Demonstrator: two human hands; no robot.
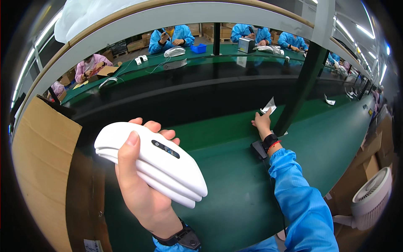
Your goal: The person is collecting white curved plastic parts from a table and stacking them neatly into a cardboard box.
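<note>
My left hand (145, 185) is closed around a white folded eye massager (168, 155), raised above the green worktable. The thumb presses on its upper shell beside a small dark display strip, and the fingertips come round the far side. Stretched forward, my right hand (262, 122) is at a small folded white sheet (268, 106) at the table's far edge, close to a dark green post. Its fingers are apart, with one fingertip at the sheet. I cannot make out a firm grip there.
The dark green post (300, 90) rises close to my right hand. A black block with a cable (258, 148) lies under my right wrist. A cardboard sheet (44, 168) stands at left, a white fan (371, 197) at right. Beyond the black conveyor (184, 101), several people sit working.
</note>
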